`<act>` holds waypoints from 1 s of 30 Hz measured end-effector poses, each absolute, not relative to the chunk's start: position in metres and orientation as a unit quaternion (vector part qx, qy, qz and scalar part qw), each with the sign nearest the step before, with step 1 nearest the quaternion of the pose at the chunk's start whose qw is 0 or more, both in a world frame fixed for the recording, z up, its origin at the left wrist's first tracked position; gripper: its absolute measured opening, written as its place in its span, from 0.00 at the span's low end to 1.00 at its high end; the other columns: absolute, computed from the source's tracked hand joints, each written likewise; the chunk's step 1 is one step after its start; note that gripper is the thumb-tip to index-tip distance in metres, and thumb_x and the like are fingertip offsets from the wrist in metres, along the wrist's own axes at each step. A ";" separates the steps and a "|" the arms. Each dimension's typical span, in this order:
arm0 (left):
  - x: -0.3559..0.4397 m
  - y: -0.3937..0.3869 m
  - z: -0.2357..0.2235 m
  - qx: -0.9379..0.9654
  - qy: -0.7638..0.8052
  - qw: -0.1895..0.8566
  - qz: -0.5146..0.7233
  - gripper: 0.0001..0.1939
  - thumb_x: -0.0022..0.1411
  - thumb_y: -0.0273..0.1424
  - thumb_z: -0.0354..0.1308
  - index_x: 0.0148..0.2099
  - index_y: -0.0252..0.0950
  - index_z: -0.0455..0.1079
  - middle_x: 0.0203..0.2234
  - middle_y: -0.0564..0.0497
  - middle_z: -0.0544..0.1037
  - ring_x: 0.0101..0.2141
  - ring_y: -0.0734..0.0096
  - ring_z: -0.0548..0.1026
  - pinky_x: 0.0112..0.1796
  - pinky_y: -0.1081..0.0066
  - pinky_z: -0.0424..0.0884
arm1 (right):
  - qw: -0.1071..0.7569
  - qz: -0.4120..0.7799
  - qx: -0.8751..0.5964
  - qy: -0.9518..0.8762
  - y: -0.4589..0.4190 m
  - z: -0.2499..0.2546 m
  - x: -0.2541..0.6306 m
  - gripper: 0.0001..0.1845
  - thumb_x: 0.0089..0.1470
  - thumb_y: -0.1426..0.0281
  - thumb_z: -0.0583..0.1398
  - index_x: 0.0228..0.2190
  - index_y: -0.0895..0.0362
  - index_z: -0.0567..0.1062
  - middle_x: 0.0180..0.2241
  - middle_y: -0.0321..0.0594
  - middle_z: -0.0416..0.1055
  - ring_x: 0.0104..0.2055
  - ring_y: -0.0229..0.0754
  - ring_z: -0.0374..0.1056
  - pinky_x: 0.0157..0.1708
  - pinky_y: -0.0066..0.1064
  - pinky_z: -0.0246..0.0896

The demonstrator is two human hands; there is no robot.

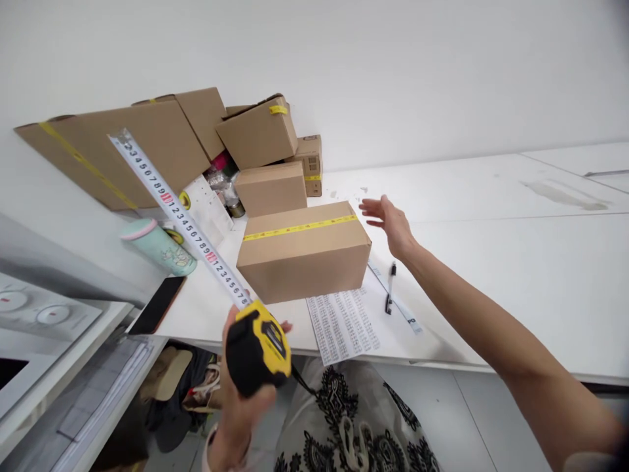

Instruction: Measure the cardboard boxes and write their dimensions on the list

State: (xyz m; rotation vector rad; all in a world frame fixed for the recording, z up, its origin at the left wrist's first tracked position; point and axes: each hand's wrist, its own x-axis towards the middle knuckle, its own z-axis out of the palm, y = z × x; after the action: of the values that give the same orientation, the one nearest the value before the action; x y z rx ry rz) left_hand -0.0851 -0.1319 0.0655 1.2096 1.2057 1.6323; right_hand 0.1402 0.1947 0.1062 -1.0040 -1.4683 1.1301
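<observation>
My left hand (240, 400) grips a yellow and black tape measure (258, 347) below the table's front edge. Its white blade (179, 219) runs out up and to the left, over the table toward the wall. A cardboard box (302, 252) sealed with yellow tape sits on the white table (491, 262) just right of the blade. My right hand (390, 223) hovers open by the box's far right corner, fingers spread, touching nothing.
More cardboard boxes (258, 134) are piled against the wall behind. A mint bottle (160, 246) lies on its side beside a black phone (157, 305). A printed sheet (344, 321), a pen (390, 288) and a ruler (396, 301) lie by the box.
</observation>
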 end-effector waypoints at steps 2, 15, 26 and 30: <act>-0.102 -0.106 0.061 0.428 0.461 0.352 0.693 0.43 0.52 0.45 0.73 0.67 0.61 0.61 0.53 0.50 0.76 0.50 0.39 0.79 0.43 0.49 0.80 | 0.436 0.507 -0.426 -0.610 0.178 0.091 0.152 0.42 0.63 0.38 0.42 0.56 0.54 0.76 0.61 0.51 0.72 0.62 0.55 0.68 0.59 0.50 0.66; -0.147 -0.022 0.086 0.462 0.411 0.356 0.700 0.49 0.33 0.42 0.82 0.60 0.45 0.71 0.55 0.43 0.73 0.43 0.46 0.81 0.46 0.38 0.79 | 0.395 0.526 -0.315 -0.684 0.175 0.116 0.157 0.30 0.64 0.56 0.53 0.64 0.48 0.67 0.65 0.38 0.68 0.65 0.56 0.64 0.63 0.54 0.61; -0.142 0.025 0.046 0.483 0.448 0.462 0.593 0.52 0.43 0.39 0.79 0.68 0.48 0.59 0.53 0.42 0.74 0.42 0.49 0.82 0.37 0.56 0.82 | 0.352 0.400 -0.271 -0.801 0.191 0.041 0.141 0.34 0.60 0.68 0.57 0.67 0.41 0.62 0.73 0.35 0.51 0.74 0.49 0.49 0.67 0.56 0.55; -0.138 0.011 0.049 0.483 0.465 0.471 0.573 0.51 0.43 0.37 0.79 0.67 0.49 0.60 0.53 0.43 0.74 0.41 0.50 0.83 0.35 0.60 0.82 | 0.352 0.355 -0.288 -0.817 0.188 0.026 0.139 0.32 0.60 0.70 0.58 0.65 0.42 0.66 0.70 0.38 0.59 0.73 0.49 0.53 0.69 0.57 0.51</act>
State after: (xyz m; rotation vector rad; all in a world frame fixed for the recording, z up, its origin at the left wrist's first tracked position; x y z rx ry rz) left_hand -0.1379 0.0115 0.0486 1.1833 1.1398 1.4049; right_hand 0.1392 0.1879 0.0258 -0.7443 -2.1151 0.9175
